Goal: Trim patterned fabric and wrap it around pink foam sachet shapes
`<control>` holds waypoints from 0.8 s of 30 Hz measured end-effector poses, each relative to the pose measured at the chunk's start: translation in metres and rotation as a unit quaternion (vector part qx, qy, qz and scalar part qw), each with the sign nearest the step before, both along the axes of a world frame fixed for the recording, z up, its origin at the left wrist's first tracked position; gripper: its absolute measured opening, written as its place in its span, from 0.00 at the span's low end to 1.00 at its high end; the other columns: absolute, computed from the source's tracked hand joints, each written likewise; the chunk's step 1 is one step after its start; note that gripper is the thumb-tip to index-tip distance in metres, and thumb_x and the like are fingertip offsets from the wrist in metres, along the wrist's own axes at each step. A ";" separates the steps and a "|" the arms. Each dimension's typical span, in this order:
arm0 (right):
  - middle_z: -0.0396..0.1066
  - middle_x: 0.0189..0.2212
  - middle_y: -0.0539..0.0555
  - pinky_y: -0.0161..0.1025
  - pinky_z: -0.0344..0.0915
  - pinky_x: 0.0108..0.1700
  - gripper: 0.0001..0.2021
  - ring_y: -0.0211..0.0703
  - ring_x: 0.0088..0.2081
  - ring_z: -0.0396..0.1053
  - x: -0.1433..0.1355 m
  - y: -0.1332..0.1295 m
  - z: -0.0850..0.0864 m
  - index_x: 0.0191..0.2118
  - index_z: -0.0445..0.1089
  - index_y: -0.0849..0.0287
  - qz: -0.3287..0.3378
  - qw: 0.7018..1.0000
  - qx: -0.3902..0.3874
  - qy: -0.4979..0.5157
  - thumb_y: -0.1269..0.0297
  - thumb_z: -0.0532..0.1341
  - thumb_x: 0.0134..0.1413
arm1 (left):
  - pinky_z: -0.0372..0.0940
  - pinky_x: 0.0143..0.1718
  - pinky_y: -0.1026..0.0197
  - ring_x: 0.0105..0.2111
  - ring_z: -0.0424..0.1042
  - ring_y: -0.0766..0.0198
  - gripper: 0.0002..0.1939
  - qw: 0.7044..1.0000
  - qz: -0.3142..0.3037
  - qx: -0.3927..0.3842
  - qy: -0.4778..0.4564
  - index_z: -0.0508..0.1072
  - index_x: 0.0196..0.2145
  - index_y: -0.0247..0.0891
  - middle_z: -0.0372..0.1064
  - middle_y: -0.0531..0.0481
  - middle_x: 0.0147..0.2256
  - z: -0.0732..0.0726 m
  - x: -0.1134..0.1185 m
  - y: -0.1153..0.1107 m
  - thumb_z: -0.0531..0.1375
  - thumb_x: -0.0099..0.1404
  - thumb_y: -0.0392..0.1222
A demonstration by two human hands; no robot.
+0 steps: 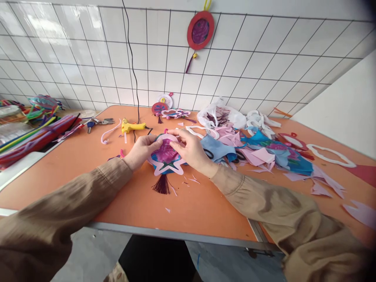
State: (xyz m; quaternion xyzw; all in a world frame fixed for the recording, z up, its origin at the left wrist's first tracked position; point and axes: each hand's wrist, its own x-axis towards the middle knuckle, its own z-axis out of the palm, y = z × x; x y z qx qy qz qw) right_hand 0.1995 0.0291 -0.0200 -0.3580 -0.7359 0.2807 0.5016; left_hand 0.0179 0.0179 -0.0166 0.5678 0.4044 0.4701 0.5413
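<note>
Left hand (140, 150): nearly closed, pinches the star-shaped ornament (166, 153) by its upper edge. Right hand (194, 151): partly open, touches the opposite upper side with bent fingers and thumb. Ornament: between both hands, over the orange table (190, 211). Could crease or skew the pink paper frame (159, 169) through uneven finger pressure, or scorch skin on the yellow glue gun (133, 127), if hot, through careless reaching. Hidden beneath fingers: parts of the upper frame. Hard to make out: any glue.
</note>
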 end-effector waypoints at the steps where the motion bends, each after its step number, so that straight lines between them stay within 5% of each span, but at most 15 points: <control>1: 0.76 0.45 0.56 0.45 0.72 0.44 0.13 0.46 0.41 0.74 0.000 0.001 -0.001 0.45 0.75 0.55 -0.003 1.000 -0.008 0.005 0.67 0.62 0.53 | 0.57 0.20 0.67 0.19 0.62 0.71 0.24 1.000 0.001 0.003 0.005 0.73 0.27 0.33 0.67 0.53 0.21 0.000 0.000 0.000 0.72 0.50 0.58; 14: 0.77 0.39 0.54 0.41 0.69 0.37 0.11 0.41 0.33 0.72 0.000 0.000 0.002 0.42 0.74 0.56 0.002 0.998 -0.052 0.042 0.61 0.64 0.52 | 0.50 0.18 0.67 0.18 0.56 0.72 0.25 1.000 0.018 0.004 0.004 0.69 0.22 0.35 0.59 0.55 0.18 -0.003 0.000 0.003 0.71 0.50 0.59; 20: 0.77 0.39 0.55 0.46 0.68 0.50 0.16 0.46 0.43 0.73 0.004 0.006 -0.004 0.37 0.75 0.56 0.007 0.988 -0.091 0.121 0.48 0.61 0.57 | 0.50 0.18 0.67 0.18 0.56 0.73 0.24 0.999 0.035 -0.001 -0.014 0.68 0.21 0.35 0.59 0.55 0.18 -0.001 0.002 0.002 0.71 0.50 0.58; 24: 0.76 0.36 0.55 0.46 0.68 0.50 0.21 0.47 0.43 0.72 0.005 0.012 -0.011 0.33 0.75 0.56 0.035 0.979 -0.129 0.152 0.42 0.60 0.56 | 0.49 0.18 0.67 0.18 0.56 0.73 0.23 0.998 0.048 0.006 -0.027 0.67 0.20 0.35 0.58 0.56 0.18 -0.001 0.002 0.002 0.71 0.51 0.56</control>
